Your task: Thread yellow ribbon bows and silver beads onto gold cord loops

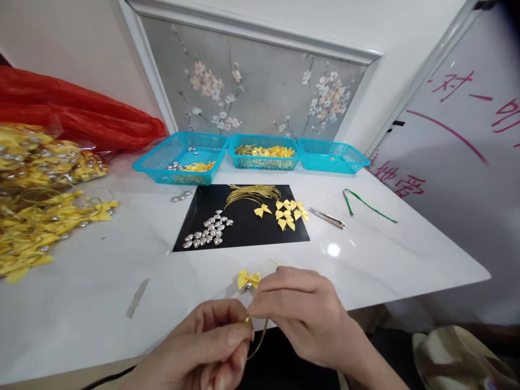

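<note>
My left hand (211, 346) is closed in a pinch on a gold cord (261, 342), low at the table's front edge. Right against it, my right hand (304, 306) has its fingers pressed together on the same cord, which loops down between the two hands. Just beyond my right fingertips is a yellow bow (248, 278) with a silver bead (247, 287) under it. Farther back, a black mat (244, 233) carries silver heart-shaped beads (209, 232), a bundle of gold cords (255, 192) and several yellow bows (286, 215).
Blue baskets stand along the wall: a left one (162, 174), a middle one (264, 162) and a right one (337, 162). Thread snips (328, 218) and a green cord (368, 205) lie right. Finished-looking bow pieces (52, 230) pile up left beside red plastic (81, 111).
</note>
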### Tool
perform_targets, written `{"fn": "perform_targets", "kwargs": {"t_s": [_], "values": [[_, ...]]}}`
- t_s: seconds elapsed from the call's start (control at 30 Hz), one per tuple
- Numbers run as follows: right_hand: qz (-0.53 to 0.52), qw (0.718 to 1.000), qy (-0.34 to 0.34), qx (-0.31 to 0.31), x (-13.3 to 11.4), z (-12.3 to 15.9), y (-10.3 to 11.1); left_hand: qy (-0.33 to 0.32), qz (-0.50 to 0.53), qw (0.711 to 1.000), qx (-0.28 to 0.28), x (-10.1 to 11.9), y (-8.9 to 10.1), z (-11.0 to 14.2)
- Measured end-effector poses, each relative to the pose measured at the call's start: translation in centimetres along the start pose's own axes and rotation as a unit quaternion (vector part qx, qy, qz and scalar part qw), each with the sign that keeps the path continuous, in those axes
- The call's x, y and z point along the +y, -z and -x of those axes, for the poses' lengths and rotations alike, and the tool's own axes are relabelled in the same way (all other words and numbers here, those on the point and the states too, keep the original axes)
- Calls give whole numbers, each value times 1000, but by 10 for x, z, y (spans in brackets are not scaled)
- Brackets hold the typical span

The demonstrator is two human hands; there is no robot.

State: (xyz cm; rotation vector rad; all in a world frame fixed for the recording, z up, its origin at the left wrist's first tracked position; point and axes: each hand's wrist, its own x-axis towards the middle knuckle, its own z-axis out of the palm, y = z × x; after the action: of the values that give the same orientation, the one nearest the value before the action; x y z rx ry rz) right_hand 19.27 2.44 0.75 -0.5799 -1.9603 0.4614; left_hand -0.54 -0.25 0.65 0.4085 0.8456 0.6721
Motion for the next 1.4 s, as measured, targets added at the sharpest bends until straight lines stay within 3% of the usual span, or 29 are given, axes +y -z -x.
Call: {"fn": "perform_targets", "kwargs": {"t_s": [0.1,0.17,0.27,0.33,0.47,0.53,0.6,0.73,0.9,1.03,1.17,1.4], "values": [[51,998,-20,-31,-6,-1,4,-68,-89,993,27,1,-6,1],[66,994,-57,-61,-11,-2,5,-148,-178,969,83,0,-13,2],[71,984,-122,-105,-18,-2,7,-245,-321,891,205,-3,-22,3],[72,978,-157,-121,-21,-2,7,-276,-409,834,248,-6,-24,2],[75,970,-191,-133,-23,-2,7,-351,-512,745,246,-7,-21,0],[76,968,-195,-137,-22,-3,7,-386,-527,718,239,-5,-18,-1],[76,967,-197,-144,-20,-4,7,-396,-533,714,221,-3,-16,-3],[86,961,-206,-164,-20,-5,8,-380,-530,737,178,2,-11,-7],[94,955,-213,-181,-22,-2,8,-325,-513,775,174,6,-11,-7],[86,959,-221,-153,-22,1,8,-317,-509,783,164,6,-12,-7],[86,962,-213,-147,-21,2,7,-355,-518,759,174,4,-11,-8],[98,966,-182,-158,-22,1,6,-415,-590,673,164,3,-13,-4]]}}
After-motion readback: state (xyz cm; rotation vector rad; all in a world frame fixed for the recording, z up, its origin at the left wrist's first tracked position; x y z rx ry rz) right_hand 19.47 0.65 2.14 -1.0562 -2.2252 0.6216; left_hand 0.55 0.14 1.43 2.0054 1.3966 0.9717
